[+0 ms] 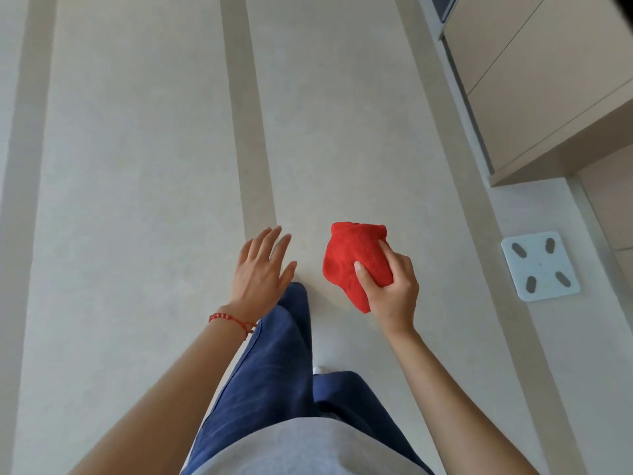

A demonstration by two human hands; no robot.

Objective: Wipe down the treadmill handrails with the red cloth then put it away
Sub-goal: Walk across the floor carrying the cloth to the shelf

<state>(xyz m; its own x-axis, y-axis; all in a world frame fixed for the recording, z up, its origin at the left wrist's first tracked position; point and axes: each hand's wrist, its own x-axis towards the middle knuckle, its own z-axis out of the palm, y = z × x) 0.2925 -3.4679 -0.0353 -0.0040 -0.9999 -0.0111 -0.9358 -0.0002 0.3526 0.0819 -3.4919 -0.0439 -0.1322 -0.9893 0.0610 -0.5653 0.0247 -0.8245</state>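
The red cloth (pixel 352 258) is bunched up in my right hand (pixel 390 286), held out in front of me above the pale floor. Thumb and fingers wrap its lower right side. My left hand (pixel 260 269) hovers to the left of the cloth, apart from it, with fingers spread and nothing in it. A red bead bracelet circles the left wrist. No treadmill or handrail is in view.
I look straight down at a light tiled floor (pixel 137 200) with my blue trousers (pixel 274 365) below. A white bathroom scale (pixel 539 265) lies on the floor at the right. Beige cabinets (pixel 534 84) run along the upper right.
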